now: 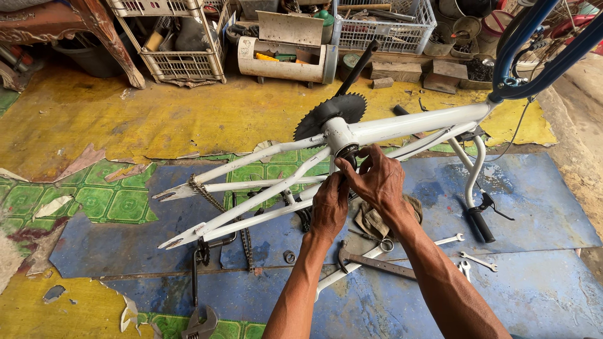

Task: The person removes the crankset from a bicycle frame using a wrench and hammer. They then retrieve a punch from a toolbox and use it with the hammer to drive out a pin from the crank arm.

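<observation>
A white bicycle frame (pixel 402 125) lies upside down across the floor, its rear stays pointing left. A black toothed chainring (pixel 330 113) with a crank arm (pixel 358 68) sits on the far side of the bottom bracket shell (pixel 340 135). My right hand (pixel 377 179) has its fingers pinched at the near end of the bottom bracket, on a small dark part. My left hand (pixel 330 204) reaches up from below and touches the same spot; what it grips is hidden. A rusty chain (pixel 210 201) hangs off the stays.
A hammer (pixel 370 260), several spanners (pixel 477 260), an adjustable wrench (pixel 200 323) and a rag (pixel 374 220) lie on the blue floor sheet. Handlebar grip (pixel 482 225) sits at right. Plastic crates (pixel 182 44), a cut canister (pixel 286 59) and wood blocks (pixel 443 74) line the back.
</observation>
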Motion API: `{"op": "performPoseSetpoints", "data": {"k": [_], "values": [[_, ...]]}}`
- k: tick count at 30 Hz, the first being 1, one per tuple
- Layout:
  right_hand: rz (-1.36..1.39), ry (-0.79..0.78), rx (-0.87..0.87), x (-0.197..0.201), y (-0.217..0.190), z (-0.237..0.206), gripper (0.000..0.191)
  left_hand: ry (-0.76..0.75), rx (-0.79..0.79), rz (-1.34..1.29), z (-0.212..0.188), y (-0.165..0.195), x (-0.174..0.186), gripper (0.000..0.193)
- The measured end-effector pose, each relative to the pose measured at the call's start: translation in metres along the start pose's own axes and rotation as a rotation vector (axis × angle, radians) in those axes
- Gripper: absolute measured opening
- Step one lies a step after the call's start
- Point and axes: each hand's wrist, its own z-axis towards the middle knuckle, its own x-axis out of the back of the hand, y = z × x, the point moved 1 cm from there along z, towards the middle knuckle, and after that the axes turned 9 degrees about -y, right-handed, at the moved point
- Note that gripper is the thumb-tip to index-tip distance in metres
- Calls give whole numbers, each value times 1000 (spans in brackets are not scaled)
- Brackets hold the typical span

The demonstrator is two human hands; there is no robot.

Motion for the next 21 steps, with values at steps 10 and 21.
{"op": "performPoseSetpoints", "data": {"k": [10,21], "values": [[-24,-88,-83,2,-7,0,58,-14,34,-21,1,8,5,17],[47,10,30,4,-9,0,61,-5,18,5,0,2,1,18]]}}
